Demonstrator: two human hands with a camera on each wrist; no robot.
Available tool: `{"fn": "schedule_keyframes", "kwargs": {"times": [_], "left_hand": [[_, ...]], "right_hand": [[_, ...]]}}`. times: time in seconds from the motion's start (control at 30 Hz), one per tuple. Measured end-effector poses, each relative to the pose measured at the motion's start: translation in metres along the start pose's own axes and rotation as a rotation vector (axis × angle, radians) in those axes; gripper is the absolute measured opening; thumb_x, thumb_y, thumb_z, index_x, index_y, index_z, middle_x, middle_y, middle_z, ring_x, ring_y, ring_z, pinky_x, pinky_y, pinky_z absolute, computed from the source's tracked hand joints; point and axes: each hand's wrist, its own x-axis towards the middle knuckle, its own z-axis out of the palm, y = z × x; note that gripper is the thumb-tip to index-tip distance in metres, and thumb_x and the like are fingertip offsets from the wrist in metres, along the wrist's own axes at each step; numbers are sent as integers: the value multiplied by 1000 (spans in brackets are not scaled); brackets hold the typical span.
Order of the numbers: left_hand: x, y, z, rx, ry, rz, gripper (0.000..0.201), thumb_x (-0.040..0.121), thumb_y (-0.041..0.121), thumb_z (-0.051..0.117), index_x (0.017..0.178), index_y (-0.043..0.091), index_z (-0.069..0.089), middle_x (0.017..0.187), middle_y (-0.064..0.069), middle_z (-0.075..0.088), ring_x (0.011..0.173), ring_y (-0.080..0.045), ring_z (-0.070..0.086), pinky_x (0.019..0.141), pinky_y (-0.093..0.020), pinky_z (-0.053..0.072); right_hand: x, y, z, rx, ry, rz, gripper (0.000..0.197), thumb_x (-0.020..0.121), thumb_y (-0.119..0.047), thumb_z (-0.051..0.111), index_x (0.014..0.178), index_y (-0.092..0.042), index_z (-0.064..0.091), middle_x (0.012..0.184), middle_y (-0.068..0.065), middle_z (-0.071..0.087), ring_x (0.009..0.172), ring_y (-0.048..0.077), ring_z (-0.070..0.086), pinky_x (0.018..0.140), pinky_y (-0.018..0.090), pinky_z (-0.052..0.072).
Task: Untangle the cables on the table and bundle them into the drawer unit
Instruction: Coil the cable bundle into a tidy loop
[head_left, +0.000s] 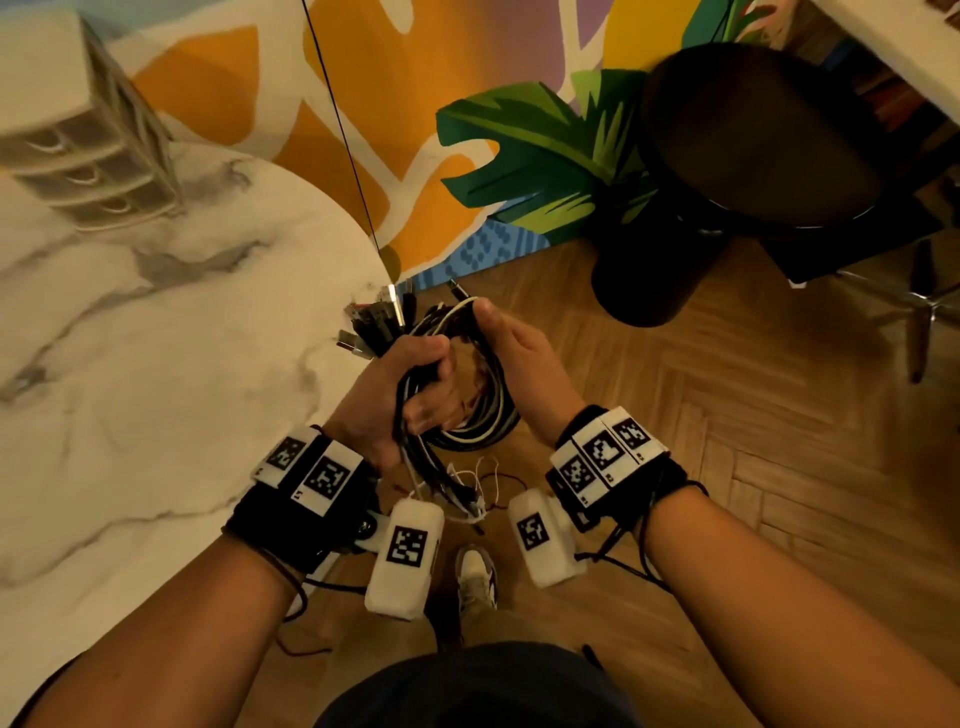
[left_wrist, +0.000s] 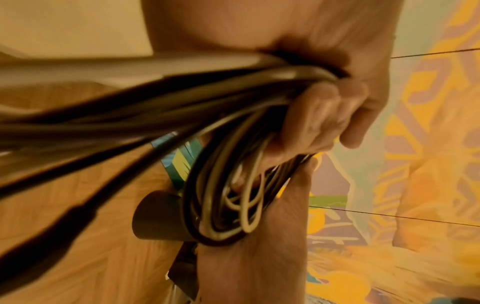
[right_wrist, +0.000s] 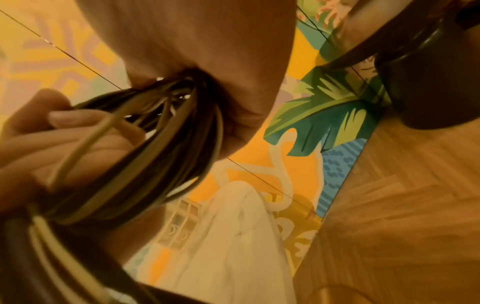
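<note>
A coil of black and white cables (head_left: 483, 415) hangs in the air past the edge of the marble table (head_left: 156, 389), above the wood floor. My left hand (head_left: 415, 379) grips the bundle in a fist, with several USB plugs (head_left: 374, 322) sticking out above it. My right hand (head_left: 498, 338) pinches the top of the coil, thumb on the near side. The left wrist view shows the looped cables (left_wrist: 228, 195) under my curled fingers (left_wrist: 317, 119). The right wrist view shows the cables (right_wrist: 161, 144) running into my palm. The beige drawer unit (head_left: 98, 156) stands at the table's far left, its drawers closed.
A dark round stool (head_left: 748, 156) and its base stand on the parquet floor (head_left: 727, 441) at the right. A painted wall panel (head_left: 415, 130) with leaves lies behind the table. A thin black cord (head_left: 337, 119) runs down to the table edge. My shoe (head_left: 475, 577) is below.
</note>
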Motion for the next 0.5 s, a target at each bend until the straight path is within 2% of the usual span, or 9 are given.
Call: {"fn": "schedule_keyframes", "kwargs": {"times": [0.07,0.13,0.23,0.3,0.37,0.43,0.5], "left_hand": [[0,-1,0,88,81,-7,26,81,29,61,68,9,50,35,3,37,31,-9,33,50,-24,41],[0,-3,-1,184,165,-1,28,84,27,54,64,9,47,38,2,38,35,-11,35,53,-25,41],[-3,-9,-3,286,232,1,28,80,21,57,56,12,48,45,-1,43,42,-14,39,51,-21,40],[-5,-14,-1,267,251,11,13,76,15,58,67,8,52,49,-1,45,45,-14,42,53,-23,42],[-6,-19,3,219,251,41,6,76,12,54,78,7,52,49,0,43,43,-14,40,58,-28,44],[-4,-21,6,168,237,61,5,77,12,49,80,7,51,45,2,39,38,-11,36,57,-28,46],[-2,-20,6,106,197,62,5,79,12,46,75,9,48,41,4,37,33,-9,32,50,-26,42]], "right_hand": [[2,4,1,-96,52,-29,62,84,-63,49,96,-5,67,95,22,68,91,40,64,86,55,51],[3,5,2,-177,106,-80,58,89,-60,46,89,-7,69,87,19,69,83,36,65,79,51,52],[3,5,1,-294,151,-148,62,91,-60,42,86,-5,70,80,19,68,70,32,61,68,42,49],[5,7,-2,-332,139,-140,72,88,-65,40,85,1,68,80,25,66,67,36,59,63,41,48],[5,7,-2,-318,127,-119,79,85,-69,41,83,6,66,78,31,62,58,33,52,56,38,42],[3,10,-1,-242,130,-103,78,82,-69,45,83,6,65,79,31,61,58,29,52,56,36,42],[-3,10,-1,-125,108,-92,53,87,-55,50,90,-5,69,86,18,69,70,23,63,65,31,51]]}}
